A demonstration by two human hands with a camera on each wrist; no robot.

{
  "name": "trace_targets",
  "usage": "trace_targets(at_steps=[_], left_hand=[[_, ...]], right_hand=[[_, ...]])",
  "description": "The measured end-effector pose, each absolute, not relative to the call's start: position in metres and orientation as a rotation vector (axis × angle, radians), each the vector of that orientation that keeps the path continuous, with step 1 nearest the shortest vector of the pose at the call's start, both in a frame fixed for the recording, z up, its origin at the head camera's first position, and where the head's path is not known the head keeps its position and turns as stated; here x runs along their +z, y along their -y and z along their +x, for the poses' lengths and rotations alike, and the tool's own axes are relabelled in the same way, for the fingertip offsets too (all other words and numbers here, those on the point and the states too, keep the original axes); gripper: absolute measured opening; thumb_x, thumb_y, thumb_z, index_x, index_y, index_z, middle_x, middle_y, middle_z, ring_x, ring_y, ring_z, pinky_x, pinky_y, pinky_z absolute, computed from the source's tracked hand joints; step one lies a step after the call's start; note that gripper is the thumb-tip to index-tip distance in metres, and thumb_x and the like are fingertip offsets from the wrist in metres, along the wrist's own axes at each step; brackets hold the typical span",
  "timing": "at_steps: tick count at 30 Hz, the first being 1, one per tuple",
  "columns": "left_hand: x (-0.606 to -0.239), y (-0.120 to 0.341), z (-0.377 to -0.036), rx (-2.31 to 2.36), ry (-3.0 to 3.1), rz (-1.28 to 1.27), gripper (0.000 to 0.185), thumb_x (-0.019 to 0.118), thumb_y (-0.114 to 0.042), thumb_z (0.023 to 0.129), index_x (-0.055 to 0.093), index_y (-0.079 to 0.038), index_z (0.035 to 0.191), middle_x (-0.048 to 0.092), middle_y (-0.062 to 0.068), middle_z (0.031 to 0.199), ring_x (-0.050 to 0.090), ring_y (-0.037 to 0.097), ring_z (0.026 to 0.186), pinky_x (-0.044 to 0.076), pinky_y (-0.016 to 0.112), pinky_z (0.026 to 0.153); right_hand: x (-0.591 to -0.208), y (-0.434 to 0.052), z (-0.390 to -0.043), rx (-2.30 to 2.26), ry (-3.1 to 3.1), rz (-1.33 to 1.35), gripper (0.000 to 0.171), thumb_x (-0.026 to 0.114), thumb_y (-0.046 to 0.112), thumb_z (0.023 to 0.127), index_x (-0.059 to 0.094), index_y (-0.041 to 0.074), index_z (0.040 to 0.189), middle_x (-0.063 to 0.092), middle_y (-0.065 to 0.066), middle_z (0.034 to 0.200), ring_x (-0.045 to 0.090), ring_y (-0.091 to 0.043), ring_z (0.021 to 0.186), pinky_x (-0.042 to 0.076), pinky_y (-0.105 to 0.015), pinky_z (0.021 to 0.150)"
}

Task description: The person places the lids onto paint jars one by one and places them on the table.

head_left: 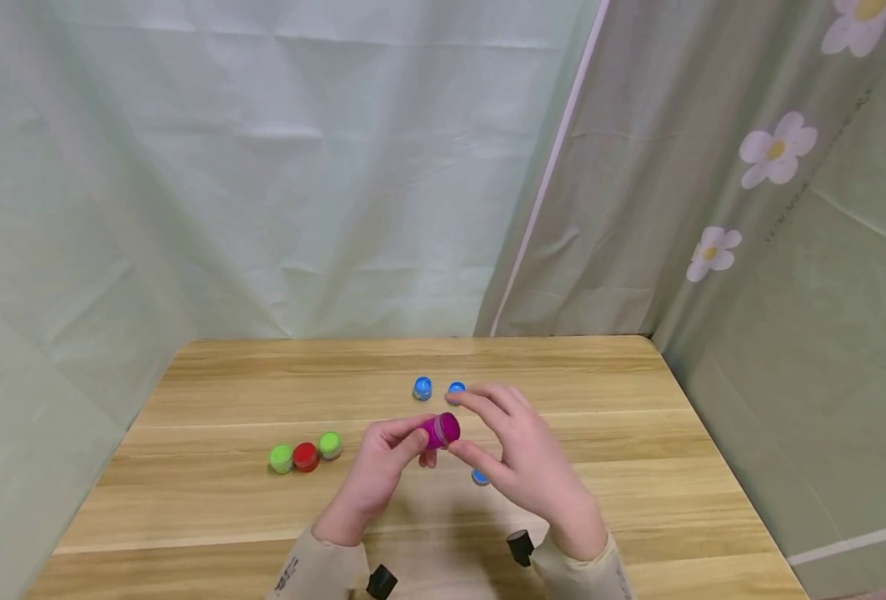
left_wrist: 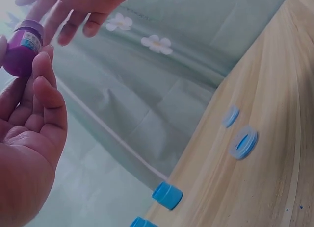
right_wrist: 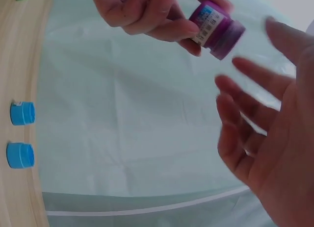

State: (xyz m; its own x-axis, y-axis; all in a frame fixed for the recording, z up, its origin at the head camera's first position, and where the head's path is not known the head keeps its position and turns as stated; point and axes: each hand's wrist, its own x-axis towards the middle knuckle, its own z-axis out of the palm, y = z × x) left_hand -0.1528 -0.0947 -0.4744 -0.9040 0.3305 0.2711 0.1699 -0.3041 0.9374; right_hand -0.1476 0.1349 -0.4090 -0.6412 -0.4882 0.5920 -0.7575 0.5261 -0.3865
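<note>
My left hand (head_left: 378, 467) holds a small purple paint jar (head_left: 439, 430) tilted on its side between thumb and fingers. Its rimmed top end points toward my right hand, and a label with a barcode (right_wrist: 208, 24) shows on its side in the right wrist view. Just right of the jar, my right hand (head_left: 528, 458) has its fingers spread and holds nothing. In the head view its fingertips are close to the jar's top end. Behind the hands stand two blue jars (head_left: 423, 389) (right_wrist: 20, 155), one partly covered by a right finger in the head view.
Left of my hands, a red-topped jar (head_left: 306, 457) stands between two green-topped jars (head_left: 281, 458) (head_left: 330, 445). Two blue lids (left_wrist: 230, 117) (left_wrist: 244, 142) lie on the wooden table (head_left: 210, 517). Pale curtains (head_left: 322, 183) hang behind the table and at its sides.
</note>
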Motion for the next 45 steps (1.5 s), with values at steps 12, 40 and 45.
trace_targets(at_steps=[12,40,45], left_hand=[[-0.476,0.095,-0.153,2.371,-1.736,0.706,0.028,0.059,-0.015,0.112,0.082,-0.028,0.12,0.077,-0.006,0.093,0.064,0.007,0.076,0.054,0.024,0.076],[-0.478,0.092,-0.153,2.437,-1.707,0.661,0.025,0.082,-0.012,0.096,0.083,-0.022,0.119,0.08,-0.001,0.108,0.072,0.01,0.091,0.06,0.024,0.078],[-0.477,0.095,-0.153,2.475,-1.713,0.652,0.029,0.082,-0.003,0.094,0.08,-0.021,0.117,0.079,-0.002,0.107,0.069,0.01,0.092,0.06,0.024,0.08]], right_hand=[[-0.409,-0.135,-0.151,0.873,2.266,1.164,0.038,0.083,0.024,0.095,0.074,0.018,0.131,0.068,0.004,0.13,0.06,-0.018,0.118,0.054,-0.03,0.096],[-0.416,-0.124,-0.145,0.893,2.523,0.857,0.028,0.069,0.042,0.104,0.066,0.017,0.118,0.062,0.009,0.103,0.055,-0.015,0.1,0.051,-0.032,0.08],[-0.414,-0.13,-0.148,1.015,2.419,0.98,0.045,0.078,0.031,0.1,0.064,0.017,0.141,0.067,0.005,0.125,0.059,-0.019,0.117,0.053,-0.037,0.095]])
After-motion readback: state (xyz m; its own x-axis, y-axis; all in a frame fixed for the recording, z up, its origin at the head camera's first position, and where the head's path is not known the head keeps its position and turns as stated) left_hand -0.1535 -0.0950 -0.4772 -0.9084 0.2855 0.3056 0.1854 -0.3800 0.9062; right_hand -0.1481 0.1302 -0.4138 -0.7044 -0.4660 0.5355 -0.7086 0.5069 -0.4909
